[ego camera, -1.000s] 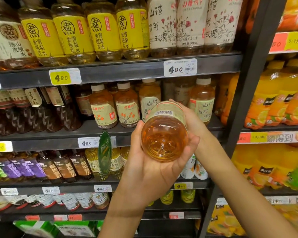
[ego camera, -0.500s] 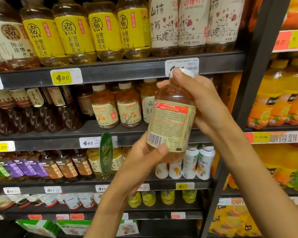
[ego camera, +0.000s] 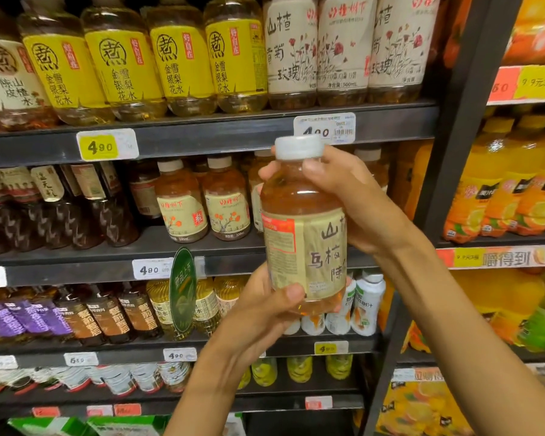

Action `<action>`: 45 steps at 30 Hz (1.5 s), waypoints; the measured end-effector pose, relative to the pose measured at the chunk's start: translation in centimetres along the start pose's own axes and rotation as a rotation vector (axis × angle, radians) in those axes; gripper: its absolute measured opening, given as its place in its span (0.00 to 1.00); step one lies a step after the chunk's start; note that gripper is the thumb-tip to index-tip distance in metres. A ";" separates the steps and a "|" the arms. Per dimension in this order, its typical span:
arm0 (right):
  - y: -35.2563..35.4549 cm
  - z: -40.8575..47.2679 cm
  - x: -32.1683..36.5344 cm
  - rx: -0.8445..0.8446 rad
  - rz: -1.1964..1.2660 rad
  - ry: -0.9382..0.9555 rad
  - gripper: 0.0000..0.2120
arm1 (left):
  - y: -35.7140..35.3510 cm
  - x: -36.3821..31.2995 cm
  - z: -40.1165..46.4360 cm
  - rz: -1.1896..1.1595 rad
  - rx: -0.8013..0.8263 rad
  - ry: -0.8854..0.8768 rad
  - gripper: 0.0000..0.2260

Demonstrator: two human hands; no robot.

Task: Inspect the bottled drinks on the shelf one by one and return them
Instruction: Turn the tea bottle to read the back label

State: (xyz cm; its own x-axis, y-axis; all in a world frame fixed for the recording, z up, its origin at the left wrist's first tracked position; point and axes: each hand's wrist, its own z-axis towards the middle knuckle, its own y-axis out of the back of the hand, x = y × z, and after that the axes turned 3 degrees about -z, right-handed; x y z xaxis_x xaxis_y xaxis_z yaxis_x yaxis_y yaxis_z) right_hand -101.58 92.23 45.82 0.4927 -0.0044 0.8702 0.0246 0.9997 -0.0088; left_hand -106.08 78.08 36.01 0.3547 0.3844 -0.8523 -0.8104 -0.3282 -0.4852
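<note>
Centre frame, nearest: amber bottle (ego camera: 304,240) held upright in front of the shelves, white cap (ego camera: 299,147) on, beige label facing camera. Left hand (ego camera: 258,313) cups the base from lower left, thumb curled onto the label's lower edge. Right hand (ego camera: 350,196) wraps the shoulder from the right, fingers curled round below the cap. Both hands grip it.

Step in hand: inspection of this bottle, probably near its end since it is upright, label forward.

Next move calls for returning it to the middle shelf (ego camera: 233,247) behind, in the gap beside the two matching bottles (ego camera: 203,202); exact slot is hidden by the bottle and hands. Keep it upright and clear the shelf edge (ego camera: 202,136) above.
</note>
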 end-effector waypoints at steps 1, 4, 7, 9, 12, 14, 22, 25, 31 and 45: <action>0.0 -0.2 0.0 -0.011 -0.054 0.053 0.16 | 0.2 -0.2 0.1 0.040 -0.012 -0.016 0.44; -0.3 -1.0 -0.5 -0.091 -0.277 0.224 0.21 | 0.9 -0.9 0.3 0.237 -0.082 -0.076 0.43; -1.0 -1.5 -1.3 -0.130 -0.436 0.354 0.22 | 0.8 -1.0 0.9 0.540 -0.143 -0.139 0.36; -0.9 -1.8 -1.4 -0.091 -0.472 0.395 0.23 | 1.0 -1.0 1.5 0.634 -0.192 -0.203 0.36; -0.1 -2.4 -1.1 0.018 -0.488 0.388 0.22 | 1.6 -1.5 2.2 0.684 -0.220 -0.296 0.38; 0.1 -2.7 -1.1 0.049 -0.507 0.384 0.21 | 2.0 -1.8 2.6 0.729 -0.230 -0.369 0.39; -0.3 -2.7 -1.2 -0.062 -0.430 0.367 0.11 | 2.1 -0.8 2.3 0.809 -0.171 -0.237 0.42; -0.3 -2.2 -0.7 -0.144 -0.351 0.249 0.10 | 1.5 -0.8 1.7 0.802 -0.159 -0.219 0.39; 1.9 -0.5 -0.7 -0.211 -0.020 -0.092 0.20 | 0.0 -1.3 0.5 0.640 -0.115 -0.145 0.24; 1.8 1.2 -2.6 -0.391 0.097 -0.264 0.11 | -1.1 -0.3 0.2 0.508 -0.190 -0.160 0.22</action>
State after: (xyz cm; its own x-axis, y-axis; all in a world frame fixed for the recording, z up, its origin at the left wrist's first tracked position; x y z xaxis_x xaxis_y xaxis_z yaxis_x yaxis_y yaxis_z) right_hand -103.88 94.03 44.17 0.2729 0.1456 0.9510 0.3398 0.9102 -0.2369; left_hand -105.37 78.54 36.82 -0.1453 0.2585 -0.9550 -0.7574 -0.6501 -0.0608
